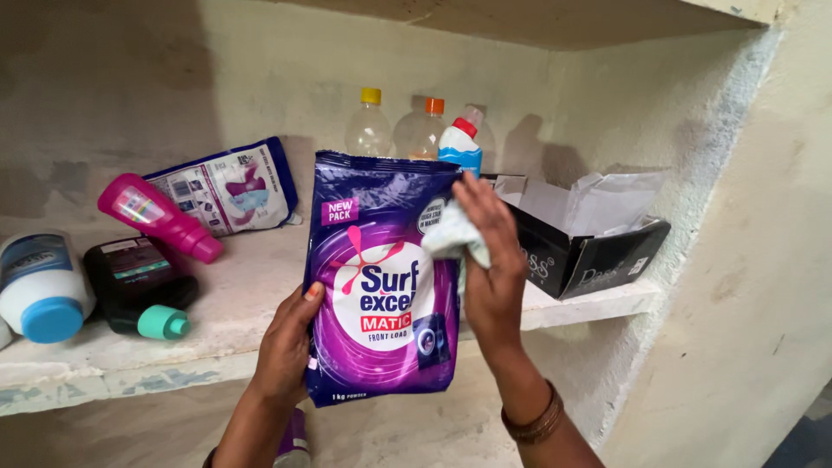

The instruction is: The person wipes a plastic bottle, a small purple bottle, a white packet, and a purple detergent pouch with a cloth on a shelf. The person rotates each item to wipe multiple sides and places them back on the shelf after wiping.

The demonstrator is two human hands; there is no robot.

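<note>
Item: purple detergent pouch [381,277] — held upright in front of the stone shelf [234,321], long axis vertical, sealed top edge up, printed face toward the camera.

Left hand [284,347]: grips the pouch's lower left edge, thumb across the front, other fingers hidden behind it.

Right hand [494,260]: fingers pressed together, pinning a pale cloth [455,234] against the pouch's upper right face.

Handling note — judged: wiping goes best with the left hand bracing the pouch firmly while the cloth moves in flat strokes top to bottom, so the soft pack does not buckle.

Nearby on the shelf: pink bottle [160,217] lying down, second pouch [230,186] leaning on the wall, clear bottles [371,126], open black box [589,247].
</note>
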